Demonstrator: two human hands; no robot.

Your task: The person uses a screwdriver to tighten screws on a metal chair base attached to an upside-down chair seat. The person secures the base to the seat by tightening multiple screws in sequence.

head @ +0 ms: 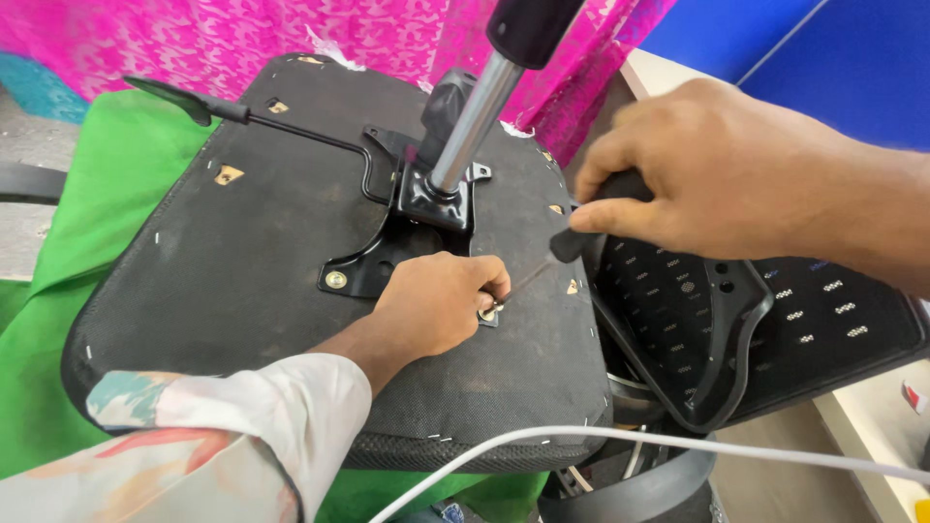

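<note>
The upturned chair seat (242, 271) lies on green cloth (107, 194), its black mounting plate (407, 228) bolted at the middle. Right hand (717, 184) is clenched round a screwdriver (572, 237) handle, tip angled to a bolt (487, 314) at the plate's near corner — left hand (441, 305) pinches that bolt steady. The seat looks heavy and stiff, best gripped by its padded edge; the small bolt is probably slippery. The gas cylinder (480, 107) rises from the plate, a lever (262, 121) runs off to its left, a mesh backrest (756, 310) crowds its right, and a white cable (620, 441) crosses in front
</note>
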